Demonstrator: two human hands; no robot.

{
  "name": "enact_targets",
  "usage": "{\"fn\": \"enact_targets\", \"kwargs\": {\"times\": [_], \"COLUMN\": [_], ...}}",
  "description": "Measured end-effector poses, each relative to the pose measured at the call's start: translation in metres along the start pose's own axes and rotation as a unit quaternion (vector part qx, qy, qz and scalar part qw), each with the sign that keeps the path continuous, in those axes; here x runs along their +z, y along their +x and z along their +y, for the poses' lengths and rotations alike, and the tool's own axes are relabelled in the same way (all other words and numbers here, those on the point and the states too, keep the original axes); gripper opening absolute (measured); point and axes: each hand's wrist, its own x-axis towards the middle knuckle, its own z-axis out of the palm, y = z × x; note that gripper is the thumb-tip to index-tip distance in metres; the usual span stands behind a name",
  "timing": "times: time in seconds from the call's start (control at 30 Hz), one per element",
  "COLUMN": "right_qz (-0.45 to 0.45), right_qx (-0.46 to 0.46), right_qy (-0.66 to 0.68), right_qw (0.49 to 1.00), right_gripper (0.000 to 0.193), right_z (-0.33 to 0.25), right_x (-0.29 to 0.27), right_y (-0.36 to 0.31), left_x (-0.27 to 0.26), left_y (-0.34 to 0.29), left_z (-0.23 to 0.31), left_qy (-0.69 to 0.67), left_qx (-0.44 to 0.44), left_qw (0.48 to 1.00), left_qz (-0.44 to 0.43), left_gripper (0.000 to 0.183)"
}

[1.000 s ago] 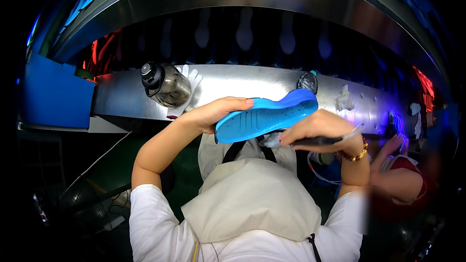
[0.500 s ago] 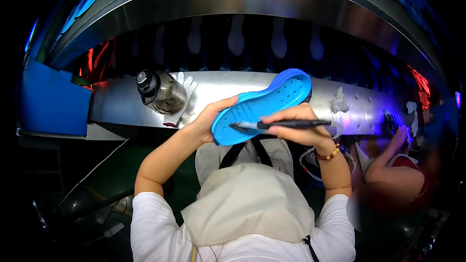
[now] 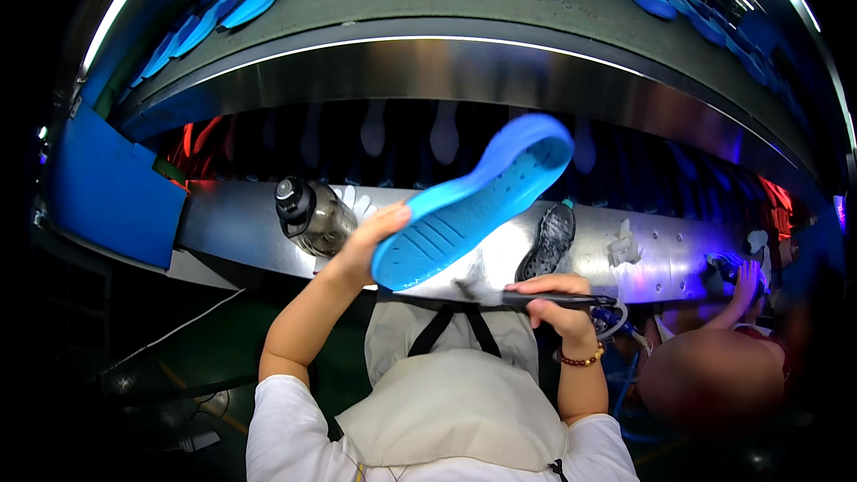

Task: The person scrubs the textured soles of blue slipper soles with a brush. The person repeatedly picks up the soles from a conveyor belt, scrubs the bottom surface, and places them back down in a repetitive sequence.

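Observation:
My left hand (image 3: 368, 245) grips a bright blue shoe sole (image 3: 473, 207) by its near-left end. The sole is tilted, its hollow inner face with grooves and small holes showing and its far end raised to the right. My right hand (image 3: 564, 305) is closed round the dark handle of a brush (image 3: 527, 300). The brush's pale bristles are blurred and stand just off the sole's near edge. Behind my right hand, a black-and-grey mottled sole or shoe (image 3: 546, 243) lies on the metal bench (image 3: 223, 219).
A dark, see-through bottle (image 3: 320, 221) stands on the left, with a white glove (image 3: 359, 203) behind it. Crumpled white material (image 3: 625, 245) lies to the right. Beyond the bench runs a green belt (image 3: 393, 4) carrying several blue soles. At far right is another person's hand (image 3: 746, 284).
The brush has left the sole's inner face and moved toward me with my right hand. The view has tilted up, showing the belt, and the mottled item is now uncovered.

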Motion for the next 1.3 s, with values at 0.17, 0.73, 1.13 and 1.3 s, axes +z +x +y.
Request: {"fn": "enact_targets", "kwargs": {"times": [0.17,0.73,1.13,1.3], "right_qz": [0.186,0.246,0.232,0.262], "right_qx": [-0.005,-0.01,0.002,0.005], "right_qy": [0.046,0.11,0.087,0.12], "right_qw": [0.981,0.963,0.969,0.958], "right_gripper": [0.02,0.024,0.025,0.024], "right_z": [0.022,0.042,0.037,0.034], "right_x": [-0.028,-0.053,-0.061,-0.068], "right_y": [-0.002,-0.013,-0.004,-0.015], "left_x": [0.03,0.007,-0.005,0.032], "left_y": [0.031,0.297,0.286,0.181], "left_z": [0.103,0.208,0.191,0.17], "left_qy": [-0.113,0.663,0.835,0.749], "left_qx": [0.164,0.399,0.22,0.432], "left_qw": [0.979,0.523,0.385,0.461], "left_qz": [-0.035,0.358,0.327,0.199], "left_gripper": [0.063,0.07,0.027,0.024]}}
